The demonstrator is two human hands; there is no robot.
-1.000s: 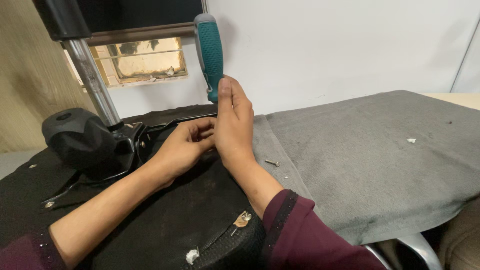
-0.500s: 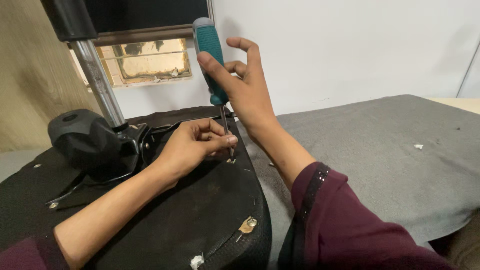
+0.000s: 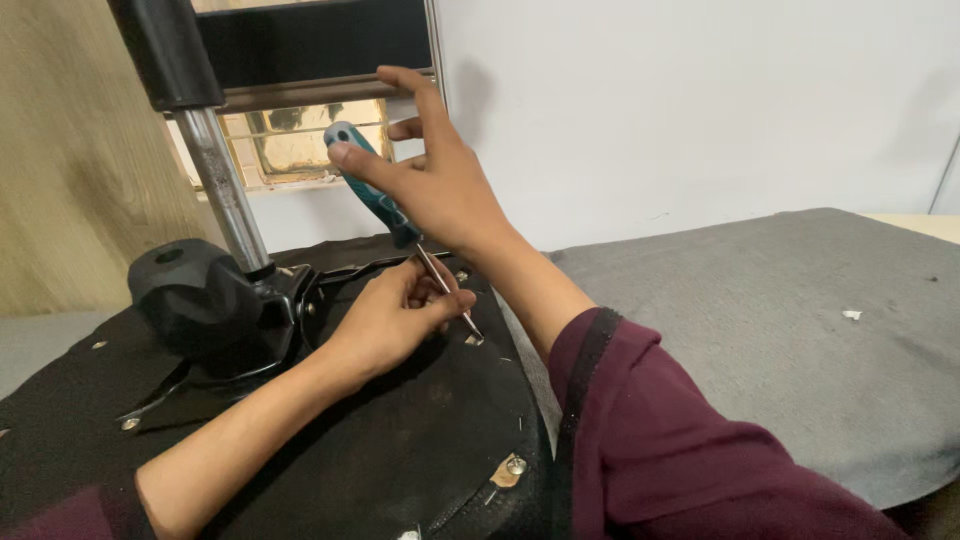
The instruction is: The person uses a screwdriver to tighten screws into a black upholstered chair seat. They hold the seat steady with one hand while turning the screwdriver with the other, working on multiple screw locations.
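Note:
A teal-handled screwdriver [image 3: 372, 190] leans over the black underside of an upturned chair seat [image 3: 400, 460]. My right hand [image 3: 440, 180] holds its handle with thumb and palm, fingers spread. The thin metal shaft [image 3: 450, 295] runs down to a point on the seat. My left hand [image 3: 395, 315] rests on the seat and pinches the shaft near its tip. A black plastic cover [image 3: 190, 295] sits around the chair's metal post [image 3: 225, 195] to the left.
A grey cloth [image 3: 780, 330] covers the table to the right, with a small white scrap [image 3: 851, 314] on it. Metal screws and clips [image 3: 512, 467] dot the seat's edge. A white wall stands behind, a wooden panel at left.
The screwdriver has tilted from upright to leaning left. My right hand went from lying beside my left to lifting onto the handle, fingers spread. My left hand still steadies the shaft.

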